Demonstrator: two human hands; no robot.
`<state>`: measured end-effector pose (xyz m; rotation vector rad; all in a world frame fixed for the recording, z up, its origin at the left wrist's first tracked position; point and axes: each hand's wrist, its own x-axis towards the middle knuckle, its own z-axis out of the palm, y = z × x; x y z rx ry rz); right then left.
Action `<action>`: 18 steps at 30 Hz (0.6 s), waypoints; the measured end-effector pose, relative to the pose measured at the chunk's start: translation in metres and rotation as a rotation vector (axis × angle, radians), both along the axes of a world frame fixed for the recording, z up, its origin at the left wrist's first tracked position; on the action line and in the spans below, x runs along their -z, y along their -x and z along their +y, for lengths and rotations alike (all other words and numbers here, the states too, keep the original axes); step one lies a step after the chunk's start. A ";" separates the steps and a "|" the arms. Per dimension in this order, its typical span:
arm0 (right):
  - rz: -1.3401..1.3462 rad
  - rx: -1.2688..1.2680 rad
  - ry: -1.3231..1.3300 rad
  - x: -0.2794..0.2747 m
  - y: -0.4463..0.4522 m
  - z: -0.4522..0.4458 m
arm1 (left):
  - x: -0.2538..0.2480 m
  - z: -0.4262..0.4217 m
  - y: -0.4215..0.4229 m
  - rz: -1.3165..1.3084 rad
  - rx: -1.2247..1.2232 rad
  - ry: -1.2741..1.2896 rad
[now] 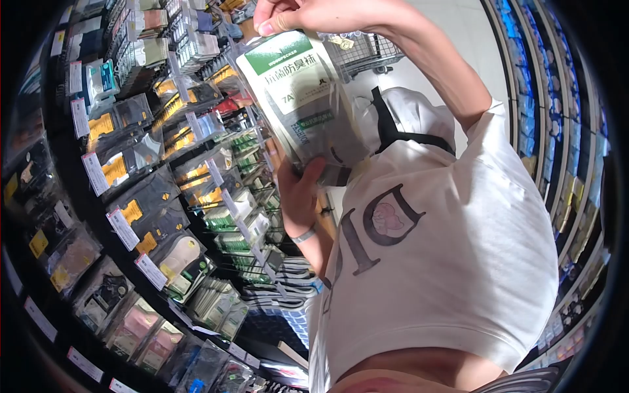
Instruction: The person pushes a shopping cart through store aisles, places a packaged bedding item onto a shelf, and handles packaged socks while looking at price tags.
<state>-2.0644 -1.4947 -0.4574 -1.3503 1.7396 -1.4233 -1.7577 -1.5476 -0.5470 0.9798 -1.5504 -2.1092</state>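
A clear-wrapped sock packet [288, 108] with a green "WOODPECKER" header and Chinese lettering hangs upright in front of my chest. My right hand [288, 16] reaches across from the right and pinches its top edge, thumb at the upper left corner. Lower down, my left hand [301, 190], with a band on the wrist, grips the bottom of the packet; its thumb lies near the front and the other fingers are mostly hidden. Grey sock fabric shows through the lower part of the wrapper.
To the left, a shelf rack holds several hanging sock packets [180, 255] and white price tags [121, 229]. A wire shopping cart [370, 52] stands beyond the packet. Blue-packaged goods [527, 98] line shelving at the right.
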 end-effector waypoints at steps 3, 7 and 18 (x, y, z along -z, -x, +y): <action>-0.037 0.015 0.130 0.024 0.004 -0.024 | -0.024 0.018 0.004 -0.047 -0.083 0.070; -0.341 0.066 0.066 0.025 -0.010 -0.004 | -0.033 0.033 -0.003 -0.149 -0.276 0.177; -0.571 -0.391 -0.138 0.086 -0.123 0.002 | -0.009 0.035 -0.074 -0.398 -0.385 0.550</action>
